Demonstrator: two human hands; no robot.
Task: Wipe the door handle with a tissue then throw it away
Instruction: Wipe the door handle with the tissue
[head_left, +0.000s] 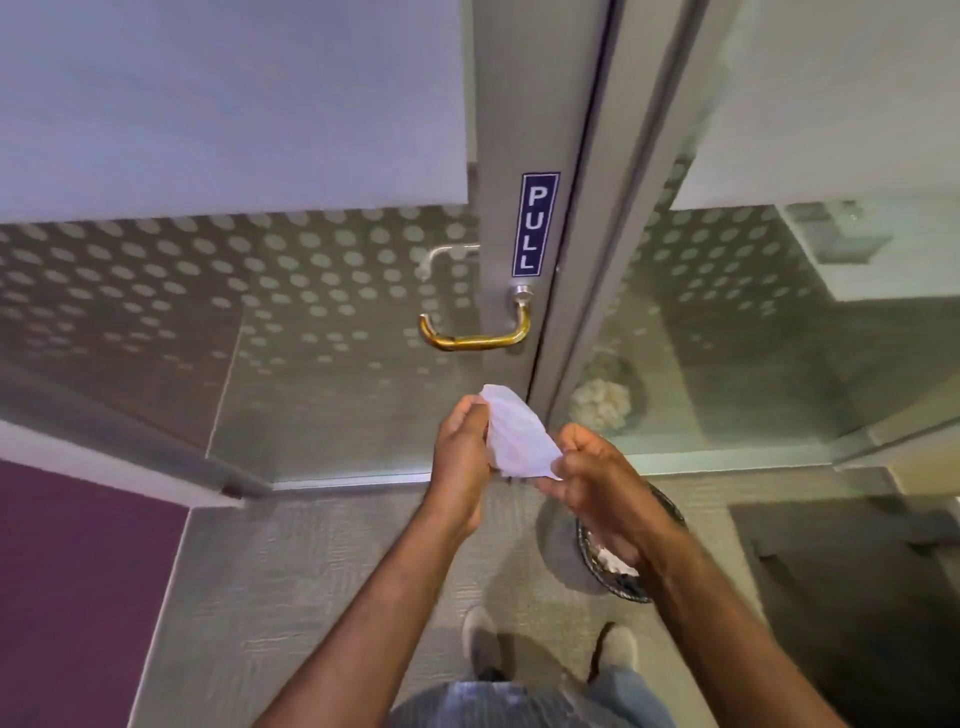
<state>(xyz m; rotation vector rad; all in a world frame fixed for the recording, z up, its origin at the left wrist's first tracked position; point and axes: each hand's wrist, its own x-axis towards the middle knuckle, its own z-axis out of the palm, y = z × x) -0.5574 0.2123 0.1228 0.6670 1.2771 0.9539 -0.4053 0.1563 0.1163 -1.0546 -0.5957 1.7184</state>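
A brass-coloured door handle (475, 332) sticks out from the grey frame of a glass door, just under a blue PULL sign (535, 224). Below the handle, both hands hold a white tissue (519, 434) between them. My left hand (462, 457) pinches its upper left end, and my right hand (597, 478) grips its lower right corner. The tissue hangs a short way below the handle and does not touch it. A dark wire waste bin (623, 582) stands on the floor under my right forearm, partly hidden by it.
The glass door (322, 322) has a frosted dot pattern and a frosted upper band. A fixed glass panel (753, 322) is to the right of the door frame. A purple wall (78, 597) lies at the lower left. My shoes (480, 644) stand on grey carpet.
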